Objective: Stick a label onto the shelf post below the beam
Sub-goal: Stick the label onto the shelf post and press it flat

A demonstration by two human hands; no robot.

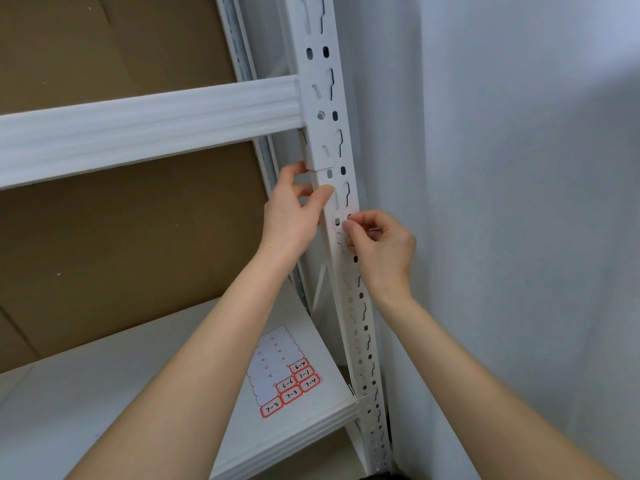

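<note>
A white slotted shelf post [332, 140] runs from the top centre down to the lower right. A white ribbed beam [145, 126] joins it from the left. Just below the beam's bracket, my left hand [294, 213] grips the post, thumb across its front face. My right hand [381, 244] is pinched at the post's right edge a little lower; something small and pale sits at its fingertips, too small to tell whether it is a label. A label sheet [284, 372] with several red-bordered handwritten labels lies on the lower shelf.
The white lower shelf board [104, 393] spans the bottom left. Brown cardboard [121, 244] backs the shelving. A pale wall [519, 168] stands close on the right of the post.
</note>
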